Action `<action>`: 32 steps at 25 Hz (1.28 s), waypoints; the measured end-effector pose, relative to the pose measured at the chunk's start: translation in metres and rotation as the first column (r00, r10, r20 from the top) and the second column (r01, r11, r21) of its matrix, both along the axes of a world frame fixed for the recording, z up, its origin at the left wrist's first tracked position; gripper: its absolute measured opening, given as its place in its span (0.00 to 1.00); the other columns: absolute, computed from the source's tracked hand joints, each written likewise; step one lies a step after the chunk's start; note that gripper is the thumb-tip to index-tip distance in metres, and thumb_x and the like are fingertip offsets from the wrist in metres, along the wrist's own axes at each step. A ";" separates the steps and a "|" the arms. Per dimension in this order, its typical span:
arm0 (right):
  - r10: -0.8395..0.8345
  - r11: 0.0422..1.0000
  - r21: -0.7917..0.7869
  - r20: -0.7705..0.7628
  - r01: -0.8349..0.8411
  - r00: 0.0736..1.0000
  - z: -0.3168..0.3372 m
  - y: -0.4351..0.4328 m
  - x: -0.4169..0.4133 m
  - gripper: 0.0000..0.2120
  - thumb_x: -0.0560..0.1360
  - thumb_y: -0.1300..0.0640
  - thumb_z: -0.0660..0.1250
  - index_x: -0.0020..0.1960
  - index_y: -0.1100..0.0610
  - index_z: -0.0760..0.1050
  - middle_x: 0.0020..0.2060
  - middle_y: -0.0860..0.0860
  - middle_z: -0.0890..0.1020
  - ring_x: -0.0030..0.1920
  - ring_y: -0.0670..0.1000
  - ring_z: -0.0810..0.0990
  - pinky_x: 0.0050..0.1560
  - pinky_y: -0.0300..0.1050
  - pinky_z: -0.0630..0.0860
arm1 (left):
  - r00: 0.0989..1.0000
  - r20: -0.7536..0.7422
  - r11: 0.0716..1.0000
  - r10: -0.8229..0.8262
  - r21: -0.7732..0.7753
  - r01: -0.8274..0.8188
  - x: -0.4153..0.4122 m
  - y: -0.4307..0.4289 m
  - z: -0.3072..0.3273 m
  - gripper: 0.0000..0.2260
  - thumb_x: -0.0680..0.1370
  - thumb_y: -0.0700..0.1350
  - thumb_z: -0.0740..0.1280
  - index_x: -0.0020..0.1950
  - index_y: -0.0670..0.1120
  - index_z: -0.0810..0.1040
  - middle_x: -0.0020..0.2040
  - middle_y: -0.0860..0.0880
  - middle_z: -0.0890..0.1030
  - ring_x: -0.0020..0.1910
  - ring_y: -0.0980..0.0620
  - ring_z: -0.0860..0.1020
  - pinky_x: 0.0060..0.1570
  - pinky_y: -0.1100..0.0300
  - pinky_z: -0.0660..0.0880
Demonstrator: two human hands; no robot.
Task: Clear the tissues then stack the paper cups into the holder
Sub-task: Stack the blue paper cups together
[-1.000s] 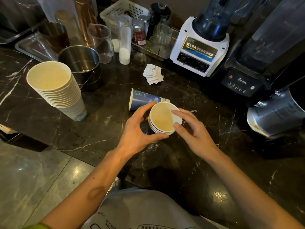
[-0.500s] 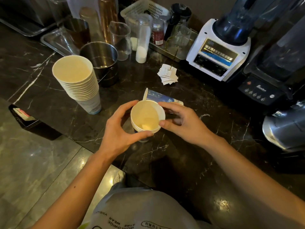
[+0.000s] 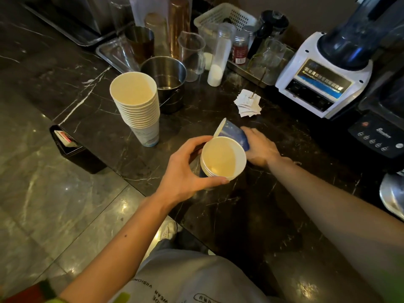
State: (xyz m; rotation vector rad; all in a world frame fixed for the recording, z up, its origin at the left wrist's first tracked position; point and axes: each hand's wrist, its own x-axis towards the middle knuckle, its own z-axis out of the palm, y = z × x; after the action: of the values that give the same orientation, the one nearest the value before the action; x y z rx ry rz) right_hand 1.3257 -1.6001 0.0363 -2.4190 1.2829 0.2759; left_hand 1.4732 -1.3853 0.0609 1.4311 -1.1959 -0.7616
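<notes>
Two hands engaged. My left hand (image 3: 185,171) wraps a short nest of cups (image 3: 223,160), mouth up, over the dark marble counter (image 3: 251,204). My right hand (image 3: 260,147) closes on a blue cup (image 3: 232,133) lying tilted just behind the nest. Tall cup stack (image 3: 137,106) stands upright, well left, touching the steel pot (image 3: 168,82). Paper slips (image 3: 248,102) lie near the white blender (image 3: 323,79).

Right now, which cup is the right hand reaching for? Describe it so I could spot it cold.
Start at the white blender base at the counter's back right, then come forward past the pile of paper slips. The blue paper cup lies tipped on its side under the right hand, just behind the short stack in the left hand. It is the only cup not standing upright.
</notes>
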 end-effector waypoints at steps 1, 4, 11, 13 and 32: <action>-0.058 0.998 0.017 0.139 0.056 0.989 0.006 0.001 -0.003 0.42 0.70 0.47 0.76 0.77 0.52 0.58 0.72 0.55 0.68 0.71 0.57 0.68 0.67 0.56 0.69 | 1.000 0.003 1.000 0.007 0.002 -0.007 0.002 0.000 0.000 0.40 0.63 0.51 0.83 0.70 0.47 0.71 0.67 0.53 0.76 0.68 0.57 0.74 0.67 0.63 0.71; -0.188 0.982 0.113 0.602 0.150 0.776 0.051 0.007 -0.024 0.41 0.66 0.53 0.80 0.73 0.51 0.63 0.68 0.49 0.73 0.66 0.46 0.71 0.61 0.43 0.71 | 1.000 0.007 1.000 0.010 -0.007 -0.010 0.003 -0.001 -0.004 0.40 0.63 0.54 0.82 0.71 0.49 0.70 0.67 0.54 0.76 0.69 0.57 0.73 0.68 0.60 0.71; -0.265 0.934 0.331 0.894 -0.136 0.361 0.123 0.089 -0.049 0.34 0.64 0.53 0.80 0.64 0.48 0.68 0.59 0.39 0.81 0.63 0.44 0.78 0.57 0.39 0.78 | 1.000 -0.004 1.000 -0.003 -0.022 0.003 0.000 -0.003 -0.006 0.40 0.64 0.54 0.81 0.72 0.48 0.69 0.67 0.53 0.76 0.68 0.54 0.74 0.67 0.55 0.73; -0.277 0.909 0.393 0.821 -0.142 0.499 0.111 0.101 -0.045 0.40 0.60 0.56 0.82 0.67 0.49 0.68 0.61 0.44 0.80 0.64 0.45 0.77 0.61 0.45 0.77 | 1.000 -0.005 0.999 -0.022 -0.044 0.022 0.000 -0.002 -0.006 0.41 0.64 0.53 0.81 0.73 0.45 0.69 0.68 0.52 0.76 0.68 0.54 0.75 0.67 0.53 0.73; -0.297 0.777 0.590 0.652 -0.220 0.698 0.061 0.104 -0.050 0.36 0.75 0.64 0.71 0.78 0.53 0.59 0.69 0.47 0.73 0.70 0.45 0.71 0.65 0.41 0.72 | 0.999 0.005 0.994 0.047 -0.104 -0.046 -0.008 -0.002 -0.001 0.28 0.72 0.58 0.74 0.69 0.49 0.75 0.71 0.58 0.74 0.71 0.58 0.71 0.66 0.60 0.72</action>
State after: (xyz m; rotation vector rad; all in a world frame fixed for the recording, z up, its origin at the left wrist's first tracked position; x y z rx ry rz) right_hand 1.2756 -1.4959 0.0972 -1.6105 0.6960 -0.2333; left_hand 1.4648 -1.3875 0.0598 1.3724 -1.1865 -0.6532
